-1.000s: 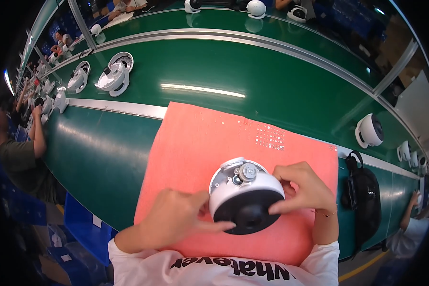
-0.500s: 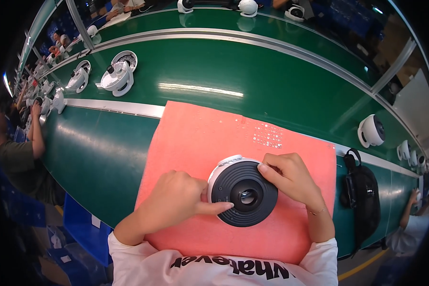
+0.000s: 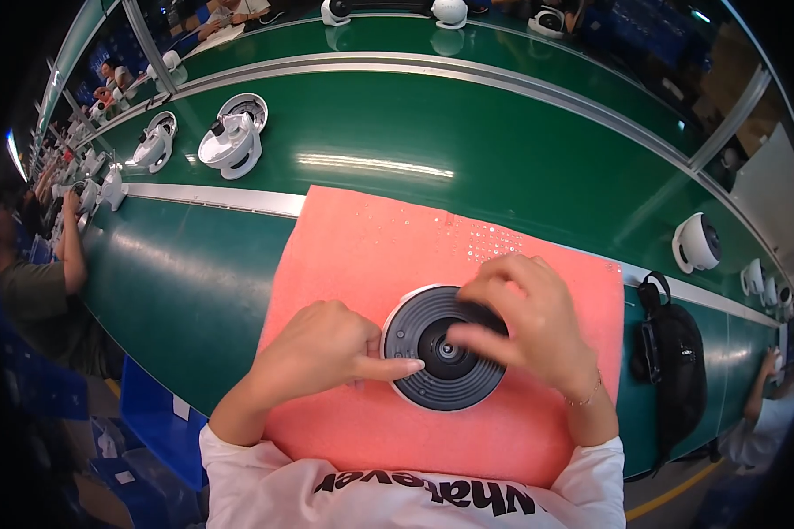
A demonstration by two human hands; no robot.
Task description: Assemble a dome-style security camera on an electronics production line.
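Observation:
On the salmon-pink mat (image 3: 326,238) lies a round white device (image 3: 389,328) with its dark grey ribbed base (image 3: 454,394) facing up. A round recess sits in the middle of that base. My left hand (image 3: 322,348) grips the device's left side, thumb lying on the ribbed face and the other fingers curled at the rim. Over the base's upper right, my right hand (image 3: 531,322) is raised, thumb and fingers parted and partly blurred by motion. I see nothing held between them. Small shiny pieces (image 3: 494,240) lie in rows on the mat beyond the device.
Beyond the mat runs a green belt (image 3: 503,159) carrying white devices (image 3: 231,145) on the left and another white device (image 3: 697,242) on the right. A black bag (image 3: 679,370) lies right of the mat. One co-worker (image 3: 40,282) sits at the left, another (image 3: 763,423) at the right.
My right hand has left the base's upper right edge and moved inward over it. The device has turned slightly under my left hand. White devices on the belt have shifted right.

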